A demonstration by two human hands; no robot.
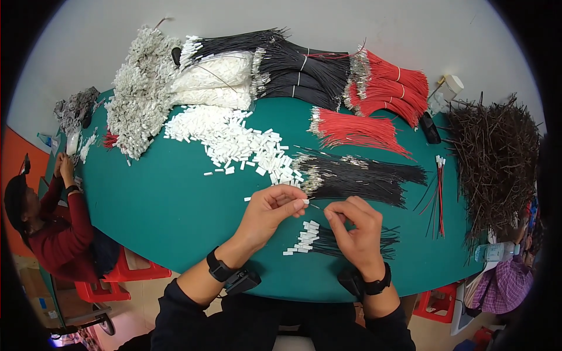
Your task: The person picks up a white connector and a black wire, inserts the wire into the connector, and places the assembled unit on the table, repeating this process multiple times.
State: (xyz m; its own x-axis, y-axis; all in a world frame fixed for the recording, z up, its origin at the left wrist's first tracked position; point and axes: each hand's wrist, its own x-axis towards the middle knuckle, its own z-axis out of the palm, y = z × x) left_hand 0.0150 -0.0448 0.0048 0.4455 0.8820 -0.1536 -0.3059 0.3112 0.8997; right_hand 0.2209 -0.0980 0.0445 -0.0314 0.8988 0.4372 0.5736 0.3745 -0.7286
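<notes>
A: Layout, L to R?

B: White cap pile (225, 134) on the green surface (158, 193), then L hand (270, 209), pinched narrow on one cap (306, 201) at its fingertips.

A: And the wire?

B: Thin wire (315, 206) tip's just right of that cap, btwn the hands, axis approx L-R, sloping down a bit rightward. R hand (358, 225) is pinched narrow too, prob on the wire, but can't tell 4 sure. Cap's nearer L hand, obv.
</notes>
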